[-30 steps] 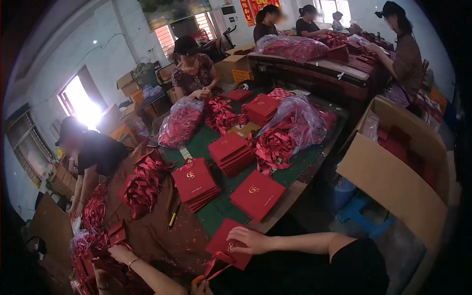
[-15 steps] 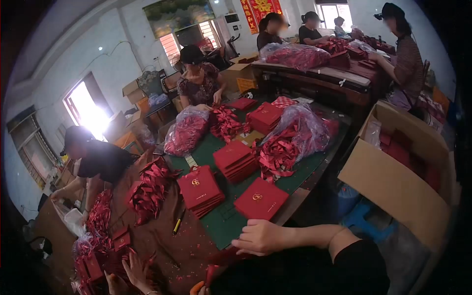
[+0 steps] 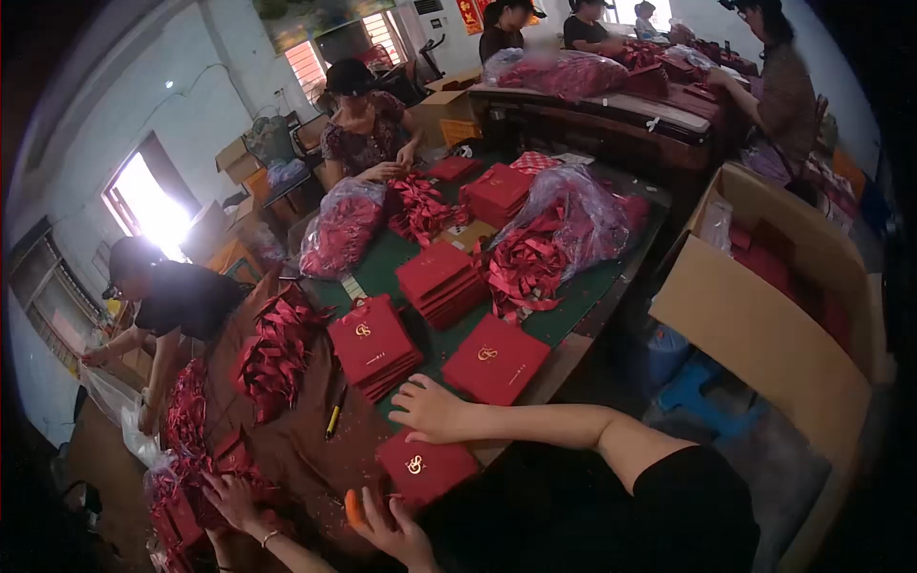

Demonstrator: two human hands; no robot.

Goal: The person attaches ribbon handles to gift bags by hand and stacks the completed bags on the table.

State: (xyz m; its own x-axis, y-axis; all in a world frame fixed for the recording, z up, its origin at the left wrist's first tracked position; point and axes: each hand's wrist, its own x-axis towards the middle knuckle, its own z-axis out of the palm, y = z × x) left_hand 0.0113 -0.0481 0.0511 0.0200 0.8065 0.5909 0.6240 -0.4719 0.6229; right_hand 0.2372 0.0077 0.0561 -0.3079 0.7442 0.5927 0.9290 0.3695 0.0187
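Observation:
A red bag with a gold logo lies flat at the near table edge. My right hand is at its upper edge, fingers apart, palm down. Just below and left of the bag is my left hand, its fingers spread with nothing seen between them and an orange cover on one digit. Beyond my right hand lies another red bag. A stack of red bags stands to its left, and a further stack sits behind.
A co-worker's hands touch red ribbons at lower left. A yellow pen lies on brown cloth. Ribbon piles and plastic bags cover parts of the table. An open carton stands right; other people work around the tables.
My left hand has risen into view and its fingers have spread. The near bag, earlier tilted under my right hand, now lies flat. A co-worker at left has lifted clear plastic.

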